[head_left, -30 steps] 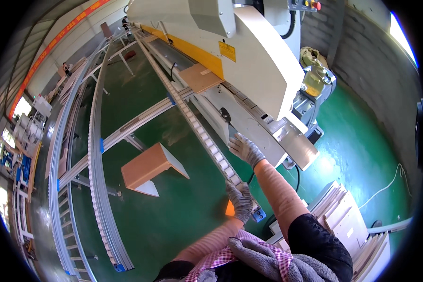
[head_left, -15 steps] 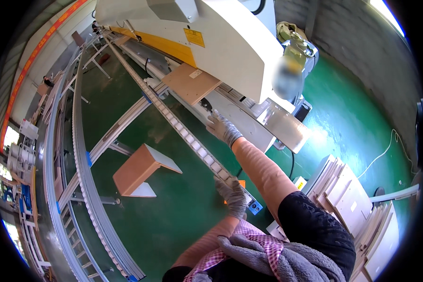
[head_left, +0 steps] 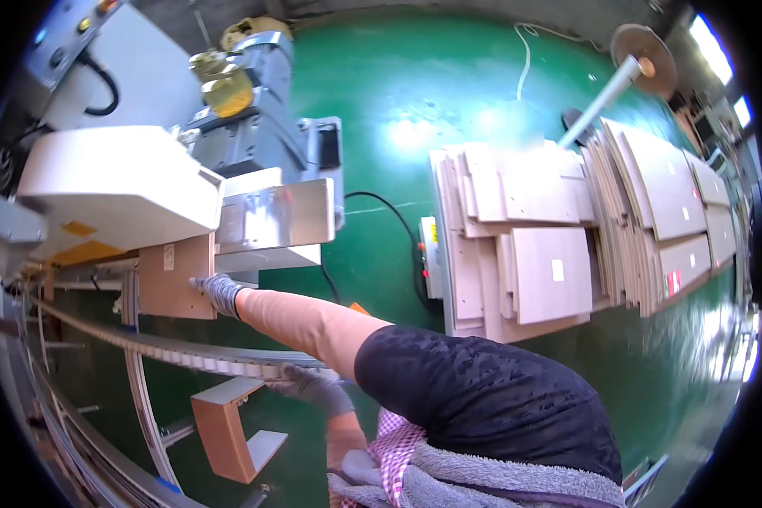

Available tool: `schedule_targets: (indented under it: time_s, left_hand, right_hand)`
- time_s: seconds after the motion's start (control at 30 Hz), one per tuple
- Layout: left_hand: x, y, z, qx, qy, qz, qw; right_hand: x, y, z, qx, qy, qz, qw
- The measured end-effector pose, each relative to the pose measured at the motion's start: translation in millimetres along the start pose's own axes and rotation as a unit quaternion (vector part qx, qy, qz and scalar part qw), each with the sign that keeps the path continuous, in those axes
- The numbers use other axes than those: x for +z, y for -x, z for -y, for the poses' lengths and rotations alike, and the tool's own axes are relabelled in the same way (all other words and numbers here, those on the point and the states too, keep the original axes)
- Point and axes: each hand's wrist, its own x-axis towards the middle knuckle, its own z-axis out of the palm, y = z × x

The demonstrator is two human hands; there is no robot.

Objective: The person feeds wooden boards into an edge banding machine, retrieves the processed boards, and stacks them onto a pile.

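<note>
My right hand [head_left: 218, 294], in a grey-white glove, reaches out to the left with its fingers extended. Its fingertips touch the near end of a flat brown board [head_left: 176, 284], which lies partly under the white housing of a machine [head_left: 118, 182]. Lower down, my left hand [head_left: 315, 387], gloved in grey, rests against the near end of a roller rail [head_left: 216, 362], fingers stretched along its side. A bent brown-and-white panel piece [head_left: 218, 440], shaped like an open box, stands below the rail near my left hand.
Stacks of wooden boards [head_left: 554, 275] stand to the right. A metal plate [head_left: 288, 212] juts from the machine's end, with a grey motor unit [head_left: 254, 140] behind. A black cable [head_left: 398, 222] runs across the green floor. More metal rails [head_left: 102, 461] lie at lower left.
My view has swung to the right, bringing the board stacks into fuller sight. The brown board has come further toward the machine's near end, and my right hand now touches it.
</note>
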Motion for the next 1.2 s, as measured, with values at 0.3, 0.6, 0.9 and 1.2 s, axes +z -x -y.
schedule_targets:
  time_s: [0.3,0.6,0.9,1.2]
  left_hand:
    - [-6,-10,12,-0.074,0.004,-0.057,0.996]
    - [-13,-33,50,-0.035,-0.091,-0.048,0.994]
    - [-4,-8,22,-0.060,-0.028,-0.070,0.995]
    - [-25,-46,55,-0.012,-0.121,-0.023,0.992]
  right_hand:
    - [-121,262,96,-0.090,0.043,0.000,0.995]
    - [-351,532,148,-0.175,-0.051,-0.217,0.959]
    - [-617,626,222,-0.159,-0.085,-0.352,0.918]
    - [-724,652,301,-0.086,0.328,-0.369,0.865]
